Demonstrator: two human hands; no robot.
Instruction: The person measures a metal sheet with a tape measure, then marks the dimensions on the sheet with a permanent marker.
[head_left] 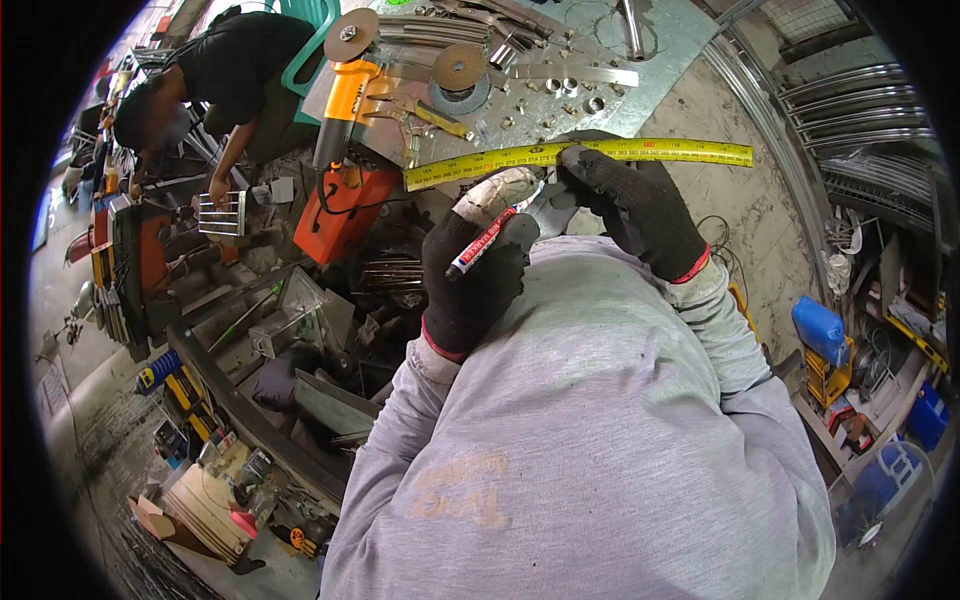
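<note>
Two gloved hands were busy up near the top of the view, both in black knit gloves with red cuffs. Left hand was wrapped around a red marker, holding it at a slant with the dark cap end pointing down-left. Right hand was pinching a yellow tape measure, fingers closed on the blade roughly at its middle. That tape ran almost level, stretched out across the near edge of the metal bench, sagging a bit toward its left end. A grey sweatshirt filled most of the lower half of the shot.

On the bench itself, close behind the tape, there was an orange angle grinder with a disc on it, a second loose disc, and a scatter of small nuts plus some steel tubing. An orange box sat just below the grinder at the bench's left corner. Over at the far left another person in a black shirt was bent over, one hand on a small metal rack. A blue jug stood off to the right on the floor.
</note>
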